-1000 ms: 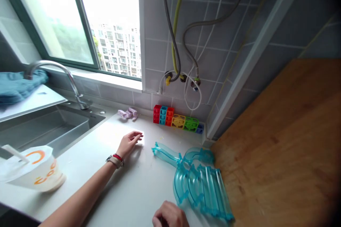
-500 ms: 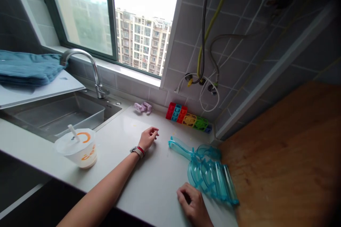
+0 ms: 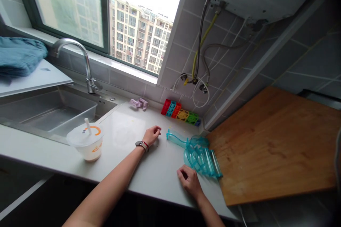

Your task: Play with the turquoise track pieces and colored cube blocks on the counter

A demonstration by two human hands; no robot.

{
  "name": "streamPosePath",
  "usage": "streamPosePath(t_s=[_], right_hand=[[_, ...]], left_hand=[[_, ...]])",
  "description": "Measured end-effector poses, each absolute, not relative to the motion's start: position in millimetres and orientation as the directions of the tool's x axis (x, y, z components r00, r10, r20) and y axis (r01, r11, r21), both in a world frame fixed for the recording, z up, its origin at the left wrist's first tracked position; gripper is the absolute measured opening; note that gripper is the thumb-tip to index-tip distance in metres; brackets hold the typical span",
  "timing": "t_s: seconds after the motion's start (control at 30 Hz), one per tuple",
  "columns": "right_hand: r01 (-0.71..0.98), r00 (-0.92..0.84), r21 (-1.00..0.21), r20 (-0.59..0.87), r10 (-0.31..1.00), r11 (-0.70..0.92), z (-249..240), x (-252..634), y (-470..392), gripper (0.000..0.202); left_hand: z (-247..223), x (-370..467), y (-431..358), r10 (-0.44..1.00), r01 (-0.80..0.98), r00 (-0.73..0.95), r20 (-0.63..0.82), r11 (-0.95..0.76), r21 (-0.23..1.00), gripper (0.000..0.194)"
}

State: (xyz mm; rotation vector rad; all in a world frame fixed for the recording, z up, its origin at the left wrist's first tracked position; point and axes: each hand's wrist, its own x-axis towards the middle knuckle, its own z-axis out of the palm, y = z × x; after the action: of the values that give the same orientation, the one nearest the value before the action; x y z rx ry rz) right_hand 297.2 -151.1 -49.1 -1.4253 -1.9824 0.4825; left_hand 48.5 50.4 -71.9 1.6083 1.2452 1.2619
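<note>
My left hand (image 3: 151, 135) rests on the white countertop (image 3: 151, 170), its fingers loosely bent and a little apart, holding nothing. A watch (image 3: 139, 144) and a red band circle that wrist. Just right of it lies a group of translucent turquoise plastic pieces (image 3: 199, 156), some curved and some tube-like. My right hand (image 3: 189, 180) sits at the lower left of these pieces, fingers curled in against the thumb with an empty gap in the curl. Whether it touches the nearest piece I cannot tell.
A lidded drink cup (image 3: 89, 145) with a straw stands on the left, by the sink (image 3: 109, 111) and faucet (image 3: 89, 67). Along the wall are lilac pieces (image 3: 138, 103) and a row of coloured plastic blocks (image 3: 182, 113). A wooden board (image 3: 274, 149) leans at the right.
The view has tilted and shifted, so more of the wooden board and of my right forearm shows. Both hands stay at about the same places on the countertop.
</note>
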Motion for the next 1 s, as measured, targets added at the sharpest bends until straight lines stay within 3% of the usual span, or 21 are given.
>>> streamPosePath(t_s=[0.4,0.77,1.0], right_hand=[[0.722,-0.223,-0.596,0.278,0.934,0.35,-56,300,-151,0.026],[0.737,-0.248,-0.572,0.269,0.931,0.361,-53,299,-153,0.02],[0.648,-0.22,-0.687,0.245,0.944,0.329,-49,298,-150,0.031]], left_hand=[[-68,40,38,0.974,0.258,0.061,0.218,-0.226,0.939,0.033],[-66,42,21,0.972,0.345,0.141,0.188,-0.227,0.911,0.026],[-60,39,18,0.974,0.352,0.155,0.166,-0.211,0.912,0.028]])
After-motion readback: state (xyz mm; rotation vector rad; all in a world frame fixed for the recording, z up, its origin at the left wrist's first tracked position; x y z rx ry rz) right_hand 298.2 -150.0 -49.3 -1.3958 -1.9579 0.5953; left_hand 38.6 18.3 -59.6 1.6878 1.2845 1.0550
